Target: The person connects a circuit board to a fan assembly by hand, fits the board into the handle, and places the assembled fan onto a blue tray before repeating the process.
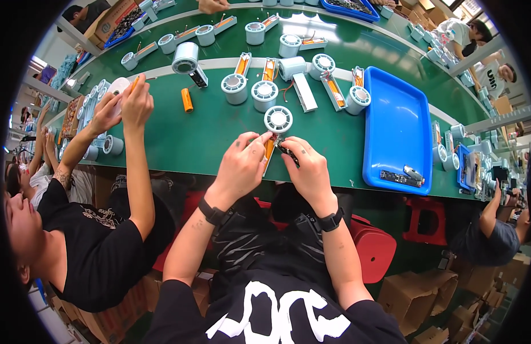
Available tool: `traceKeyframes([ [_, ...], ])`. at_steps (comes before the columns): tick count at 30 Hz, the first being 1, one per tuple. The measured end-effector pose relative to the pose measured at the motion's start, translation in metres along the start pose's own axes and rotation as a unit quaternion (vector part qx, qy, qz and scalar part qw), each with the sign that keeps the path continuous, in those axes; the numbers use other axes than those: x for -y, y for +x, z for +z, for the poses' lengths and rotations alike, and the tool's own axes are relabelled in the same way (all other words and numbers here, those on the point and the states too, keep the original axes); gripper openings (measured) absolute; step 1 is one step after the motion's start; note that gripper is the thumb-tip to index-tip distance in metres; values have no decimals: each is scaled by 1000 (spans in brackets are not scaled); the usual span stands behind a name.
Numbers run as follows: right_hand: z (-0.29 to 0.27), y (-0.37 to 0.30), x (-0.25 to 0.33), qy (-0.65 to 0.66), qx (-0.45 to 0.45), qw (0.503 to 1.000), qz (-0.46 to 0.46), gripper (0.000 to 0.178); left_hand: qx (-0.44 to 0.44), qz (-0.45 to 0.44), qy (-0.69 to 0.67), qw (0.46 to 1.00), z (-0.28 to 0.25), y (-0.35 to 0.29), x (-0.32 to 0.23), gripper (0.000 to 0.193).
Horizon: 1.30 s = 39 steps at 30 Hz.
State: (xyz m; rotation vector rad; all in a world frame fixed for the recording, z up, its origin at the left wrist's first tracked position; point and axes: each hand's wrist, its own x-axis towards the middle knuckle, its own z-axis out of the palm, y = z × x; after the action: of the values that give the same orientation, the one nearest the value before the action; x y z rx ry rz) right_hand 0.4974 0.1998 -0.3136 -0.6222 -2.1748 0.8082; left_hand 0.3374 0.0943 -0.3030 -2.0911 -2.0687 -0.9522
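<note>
In front of me lies a small pale-blue handheld fan [278, 119], its round grille head pointing away from me and its opened handle toward me. An orange battery [269, 153] shows inside the handle. My left hand [241, 163] is closed at the handle's left side, its fingertips pressed near the red wires just below the fan head. My right hand [309, 171] pinches a small dark circuit board [286, 151] at the handle's right side. Fingers partly hide the wires and the board's lower part.
Several similar fans with open handles [264, 94] stand beyond my hands. A blue tray [398, 126] at the right holds a few dark boards [400, 178]. A loose orange battery [187, 100] lies left. At my left a co-worker [99, 241] holds a fan part.
</note>
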Motion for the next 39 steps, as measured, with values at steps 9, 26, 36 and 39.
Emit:
traceKeyframes([
  [9, -2, 0, 1, -41, 11, 999, -29, 26, 13, 83, 53, 995, 6, 1, 10, 26],
  [26, 18, -8, 10, -54, -32, 998, 5, 23, 40, -5, -9, 999, 11, 1, -1, 26],
  [36, 13, -2, 9, -79, -31, 996, 37, 25, -133, -268, -376, 877, 45, -11, -9, 20],
  [39, 14, 2, 14, -108, -28, 993, 30, 24, -158, -252, -388, 872, 53, -14, -5, 19],
])
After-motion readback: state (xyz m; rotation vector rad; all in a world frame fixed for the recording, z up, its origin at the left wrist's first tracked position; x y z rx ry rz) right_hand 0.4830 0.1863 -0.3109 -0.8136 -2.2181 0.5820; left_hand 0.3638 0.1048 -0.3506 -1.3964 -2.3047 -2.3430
